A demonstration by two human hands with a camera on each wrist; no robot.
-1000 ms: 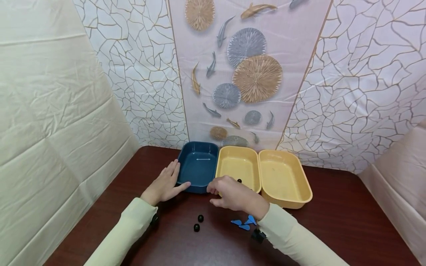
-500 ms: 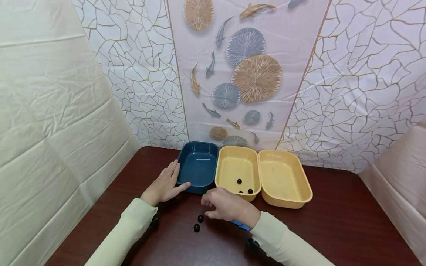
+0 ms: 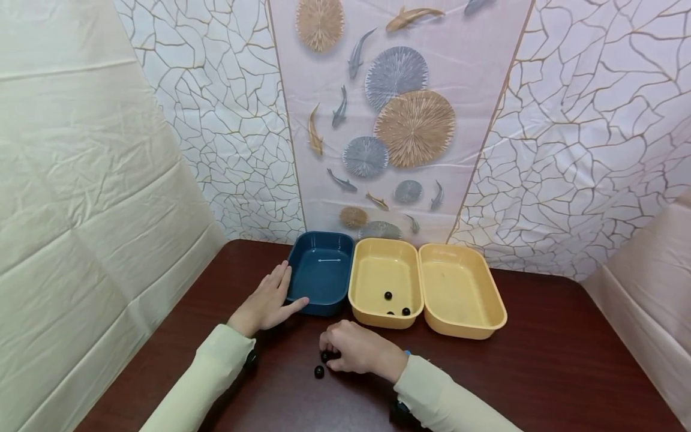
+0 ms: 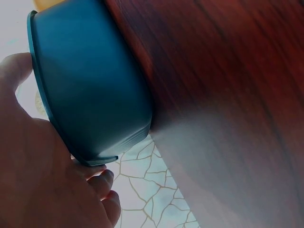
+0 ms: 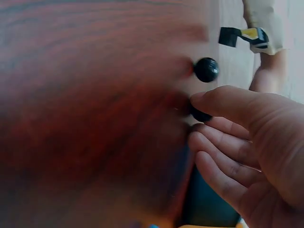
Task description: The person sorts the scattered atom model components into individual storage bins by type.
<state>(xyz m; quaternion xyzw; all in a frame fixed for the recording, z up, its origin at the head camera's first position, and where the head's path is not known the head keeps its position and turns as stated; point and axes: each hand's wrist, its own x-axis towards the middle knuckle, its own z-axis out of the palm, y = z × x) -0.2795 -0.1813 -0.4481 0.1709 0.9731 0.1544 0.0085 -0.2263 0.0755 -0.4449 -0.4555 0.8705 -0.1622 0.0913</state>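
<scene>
My left hand (image 3: 264, 303) lies against the left side of a dark blue tray (image 3: 320, 309), fingers straight and thumb by its front rim; in the left wrist view the thumb touches the tray's rim. In front of the trays, my right hand (image 3: 358, 348) pinches a small black ball (image 5: 201, 115) on the table between thumb and fingers, partly hiding it. A second black ball (image 3: 319, 372) sits just nearer, apart from the hand. Several black balls (image 3: 388, 296) lie in the middle yellow tray (image 3: 385, 321).
A further yellow tray (image 3: 464, 330) adjoins on the right. Inside the blue tray lies a thin white stick (image 3: 329, 260) with thicker ends. A bit of blue (image 3: 407, 353) shows behind my right wrist. A patterned cloth (image 3: 399, 198) hangs behind the dark wooden table (image 3: 556, 360).
My right hand has moved from the front of the middle yellow tray down and left to the farther black ball. Its forearm now hides most of the blue pieces. My left hand stays put.
</scene>
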